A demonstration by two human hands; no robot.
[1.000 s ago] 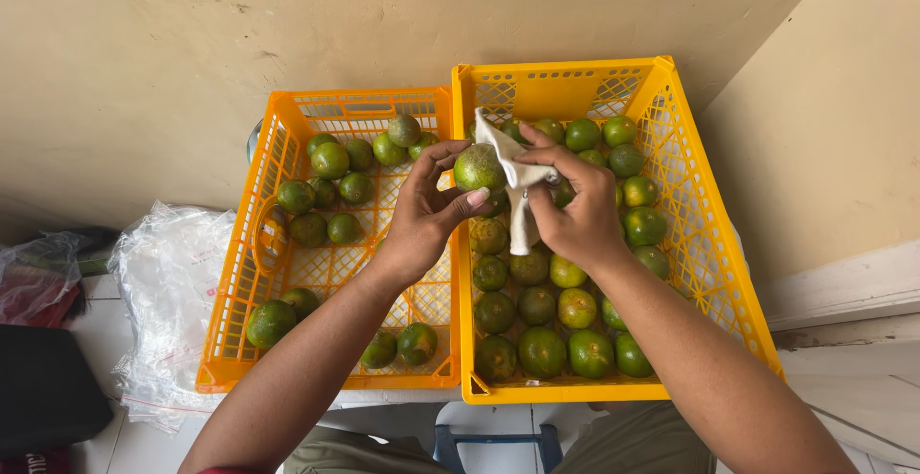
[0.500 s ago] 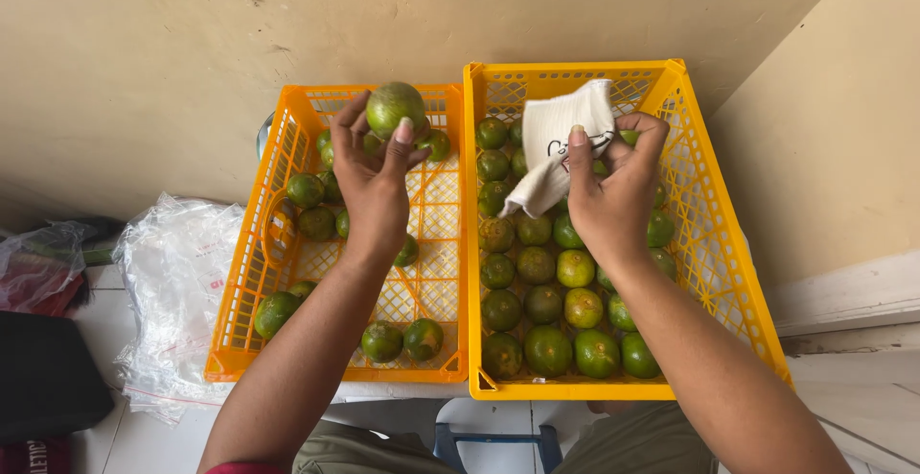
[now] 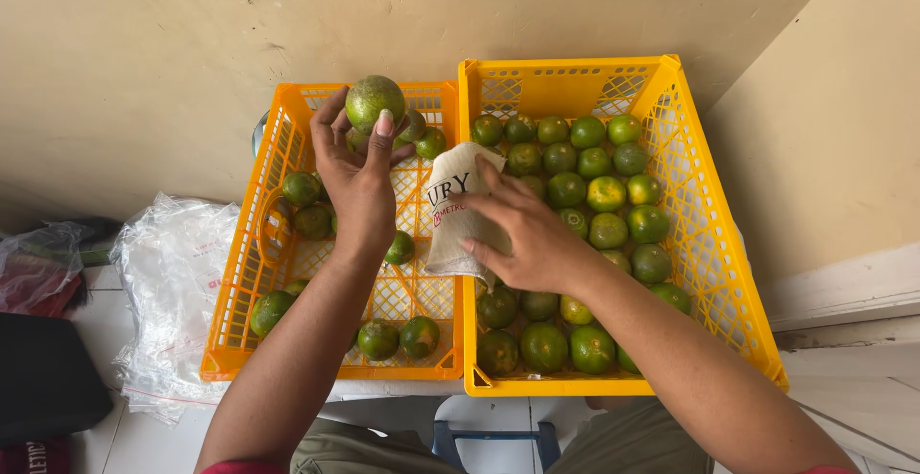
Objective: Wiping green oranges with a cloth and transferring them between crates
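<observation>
My left hand (image 3: 357, 177) holds a green citrus fruit (image 3: 374, 101) up by the fingertips, over the far end of the left yellow crate (image 3: 251, 273). That crate has several green fruits scattered in it. My right hand (image 3: 530, 234) presses a folded beige cloth (image 3: 457, 208) flat, fingers spread, over the wall shared by the two crates. The right yellow crate (image 3: 714, 244) is packed with several green and yellowish fruits (image 3: 591, 191).
Both crates stand against a beige wall. A pile of clear plastic bags (image 3: 168, 282) lies left of the left crate, with a dark bag (image 3: 43, 388) beyond it. A blue stool frame (image 3: 494, 445) shows below the crates, between my knees.
My left hand carried the fruit from the right crate to above the left crate's far end. My right hand dropped with the cloth from the far right crate to the wall between the crates.
</observation>
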